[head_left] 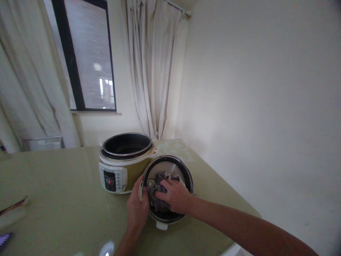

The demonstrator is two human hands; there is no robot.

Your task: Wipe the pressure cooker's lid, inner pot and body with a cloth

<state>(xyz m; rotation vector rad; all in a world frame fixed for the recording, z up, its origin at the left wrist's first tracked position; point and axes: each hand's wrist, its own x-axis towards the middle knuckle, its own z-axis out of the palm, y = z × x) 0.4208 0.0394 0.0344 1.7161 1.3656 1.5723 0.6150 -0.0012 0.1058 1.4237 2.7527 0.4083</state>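
Observation:
My left hand (137,206) grips the left rim of a round pot lid (189,173), fingers behind it and thumb over the edge. The lid's inner side, with a dark sealing ring and a pale metal plate, faces me. Inside it, my right hand (174,195) presses a crumpled dark grey patterned cloth (160,204) against the plate, fingers bent over it. Just behind and left of the lid stands an electric pressure cooker (138,170), uncovered, its dark inner pot (128,144) showing and its button panel facing front.
The cooker stands on a pale green table (66,199). A white wall (253,106) runs along the table's right side. Small items lie blurred at the left edge, and a shiny, pale round object (107,249) sits at the front. Behind are curtains (151,64) and a window (90,53).

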